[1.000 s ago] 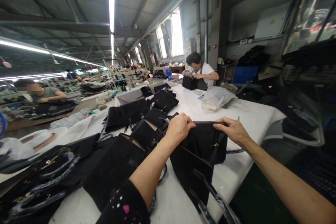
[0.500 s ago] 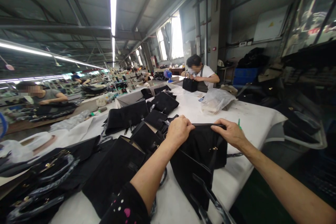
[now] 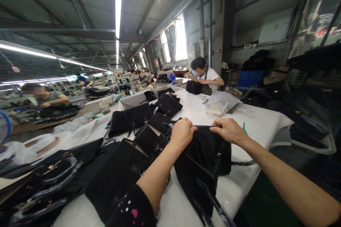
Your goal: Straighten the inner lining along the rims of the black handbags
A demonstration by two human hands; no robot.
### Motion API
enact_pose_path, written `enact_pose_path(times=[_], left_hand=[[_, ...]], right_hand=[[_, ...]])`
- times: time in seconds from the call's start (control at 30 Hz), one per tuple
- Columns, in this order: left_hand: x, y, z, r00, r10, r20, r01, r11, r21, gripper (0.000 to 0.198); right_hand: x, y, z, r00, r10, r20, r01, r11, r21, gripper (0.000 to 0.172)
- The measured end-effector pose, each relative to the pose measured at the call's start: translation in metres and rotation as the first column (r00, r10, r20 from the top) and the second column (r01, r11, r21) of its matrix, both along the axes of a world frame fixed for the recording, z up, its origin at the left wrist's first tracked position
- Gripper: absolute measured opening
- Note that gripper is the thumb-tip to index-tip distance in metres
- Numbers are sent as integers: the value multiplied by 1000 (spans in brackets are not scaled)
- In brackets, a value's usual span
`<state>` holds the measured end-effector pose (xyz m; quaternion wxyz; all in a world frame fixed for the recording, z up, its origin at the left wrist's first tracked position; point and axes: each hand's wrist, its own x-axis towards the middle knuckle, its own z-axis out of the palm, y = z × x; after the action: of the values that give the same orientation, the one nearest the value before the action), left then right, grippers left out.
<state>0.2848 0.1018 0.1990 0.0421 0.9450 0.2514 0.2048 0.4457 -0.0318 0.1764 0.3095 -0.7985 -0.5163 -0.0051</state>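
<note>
A black handbag stands tilted on the white table in front of me, its opening toward me and its plastic-wrapped handles hanging down the near side. My left hand pinches the far top edge at its left part. Farther right on that same edge, my right hand grips with thumb and fingers, so the edge is held between the two hands. A small gold-coloured metal fitting shows on the bag's right side. My left forearm hides part of the bags beside it.
Several black handbags lie to the left, some with wrapped handles. A clear plastic bag rests on the white table. Across it, a person handles a small black handbag. Another person works at far left.
My right hand has slid slightly left along the bag's edge, closer to my left hand. The whole view has shifted a little; the left hand keeps its pinch.
</note>
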Motion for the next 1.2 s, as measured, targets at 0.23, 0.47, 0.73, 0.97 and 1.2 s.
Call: enact_pose_path(times=[0.23,0.47,0.73,0.97,1.2], left_hand=[[-2,5,-1,997,16,72,-11,998,-67,18],[-12,14,0,992,34,119,-15,987,-162,11],[-13,10,1,992,77,95,-64,988,-139,12],[-11,8,3,996,79,44,-75,993,-87,12],[-30,17,1,995,-19,93,34,986,-163,20]], right_hand=[[-22,16,10,919,10,394,50,989,-141,22],[-16,28,3,974,-4,227,31,993,-118,23],[-19,28,3,982,-17,190,37,995,-98,23],[-28,33,11,976,16,219,19,988,-156,25],[-44,42,20,956,174,234,-137,976,-169,20]])
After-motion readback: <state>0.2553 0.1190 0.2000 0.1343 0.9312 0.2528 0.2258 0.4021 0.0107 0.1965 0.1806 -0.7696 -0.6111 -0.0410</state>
